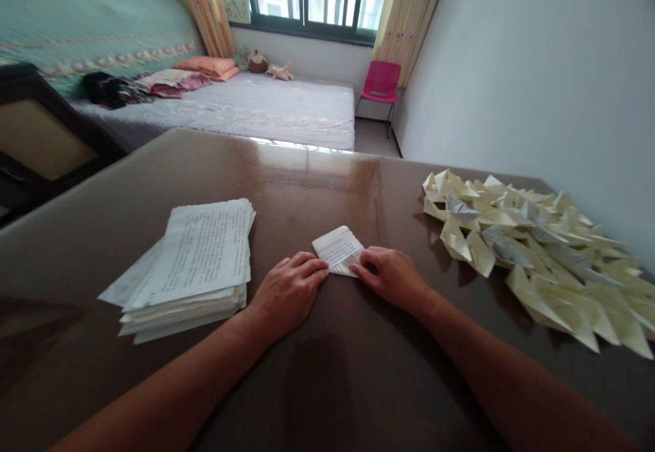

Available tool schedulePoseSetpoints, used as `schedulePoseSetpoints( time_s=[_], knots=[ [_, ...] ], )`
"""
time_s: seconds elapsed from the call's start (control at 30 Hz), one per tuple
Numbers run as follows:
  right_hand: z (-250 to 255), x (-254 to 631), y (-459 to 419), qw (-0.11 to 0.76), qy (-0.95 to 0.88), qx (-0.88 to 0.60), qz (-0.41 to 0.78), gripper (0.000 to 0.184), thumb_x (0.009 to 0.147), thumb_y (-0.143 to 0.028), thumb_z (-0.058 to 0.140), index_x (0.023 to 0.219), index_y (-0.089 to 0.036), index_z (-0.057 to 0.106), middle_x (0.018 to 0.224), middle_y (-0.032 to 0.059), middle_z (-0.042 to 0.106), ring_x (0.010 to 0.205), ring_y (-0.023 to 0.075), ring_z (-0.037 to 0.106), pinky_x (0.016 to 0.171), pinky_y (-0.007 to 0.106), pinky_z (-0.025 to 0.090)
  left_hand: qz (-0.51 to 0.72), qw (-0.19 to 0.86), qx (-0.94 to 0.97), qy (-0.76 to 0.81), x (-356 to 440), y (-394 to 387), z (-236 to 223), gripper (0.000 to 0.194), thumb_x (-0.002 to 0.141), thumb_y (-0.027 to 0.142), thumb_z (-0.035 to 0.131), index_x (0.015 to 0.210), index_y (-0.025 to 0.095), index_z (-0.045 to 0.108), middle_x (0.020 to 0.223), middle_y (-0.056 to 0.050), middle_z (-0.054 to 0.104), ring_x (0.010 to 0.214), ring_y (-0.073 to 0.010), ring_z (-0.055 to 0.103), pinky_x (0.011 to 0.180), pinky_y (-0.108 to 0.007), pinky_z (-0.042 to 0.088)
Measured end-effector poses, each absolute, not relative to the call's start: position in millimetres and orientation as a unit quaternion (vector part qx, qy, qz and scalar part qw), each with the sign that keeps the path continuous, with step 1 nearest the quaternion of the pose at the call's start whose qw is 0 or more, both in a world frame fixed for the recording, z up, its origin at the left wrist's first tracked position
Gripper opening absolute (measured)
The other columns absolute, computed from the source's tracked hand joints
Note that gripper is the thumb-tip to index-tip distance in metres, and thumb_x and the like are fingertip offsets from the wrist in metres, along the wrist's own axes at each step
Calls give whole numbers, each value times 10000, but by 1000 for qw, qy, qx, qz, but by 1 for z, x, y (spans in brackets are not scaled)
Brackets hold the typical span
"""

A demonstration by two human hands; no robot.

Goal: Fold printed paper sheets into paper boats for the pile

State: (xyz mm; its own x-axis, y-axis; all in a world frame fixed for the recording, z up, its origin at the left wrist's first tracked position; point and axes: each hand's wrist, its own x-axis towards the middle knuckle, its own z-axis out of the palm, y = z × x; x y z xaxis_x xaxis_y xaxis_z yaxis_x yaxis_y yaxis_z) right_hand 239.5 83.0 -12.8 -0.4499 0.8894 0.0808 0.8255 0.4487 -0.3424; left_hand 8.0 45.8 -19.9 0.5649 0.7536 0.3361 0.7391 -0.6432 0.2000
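Note:
A small folded sheet of printed paper [338, 248] lies on the glossy brown table [317, 179], near its middle. My left hand [287, 291] rests on the table with its fingertips pressed on the paper's lower left edge. My right hand [389, 276] presses the paper's lower right edge, fingers curled and close together. Both hands pinch the fold against the tabletop.
A stack of printed sheets [192, 264] lies left of my hands. A heap of several folded paper boats [537, 254] covers the table's right side by the white wall. Beyond the table stand a bed [245, 104], a pink chair [381, 83] and a window.

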Motion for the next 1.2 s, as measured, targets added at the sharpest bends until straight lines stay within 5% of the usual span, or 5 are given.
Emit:
schedulePoseSetpoints(
  time_s=[0.83,1.07,1.2],
  knots=[
    [-13,235,83,84,-833,-540,81,327,898,-459,504,699,-211,581,731,4,619,612,125,523,534,274,234,102,-58,890,440,17,39,-14,340,893,220,546,1227,266,587,1166,-52,619,1074,-245,528,834,-380,453],
    [9,225,65,50,-904,-423,-28,202,925,-273,516,1115,-249,580,1069,50,615,985,204,547,719,291,385,71,-73,889,447,19,37,-11,339,919,253,517,1253,289,567,1199,-44,601,1096,-224,522,835,-359,471],
    [20,222,49,-33,-922,-385,-42,273,926,-183,477,1182,-182,573,1058,99,625,952,225,557,702,322,411,70,-73,889,447,19,37,-11,339,920,257,517,1253,291,569,1196,-47,604,1087,-223,528,839,-356,474]
  ],
)
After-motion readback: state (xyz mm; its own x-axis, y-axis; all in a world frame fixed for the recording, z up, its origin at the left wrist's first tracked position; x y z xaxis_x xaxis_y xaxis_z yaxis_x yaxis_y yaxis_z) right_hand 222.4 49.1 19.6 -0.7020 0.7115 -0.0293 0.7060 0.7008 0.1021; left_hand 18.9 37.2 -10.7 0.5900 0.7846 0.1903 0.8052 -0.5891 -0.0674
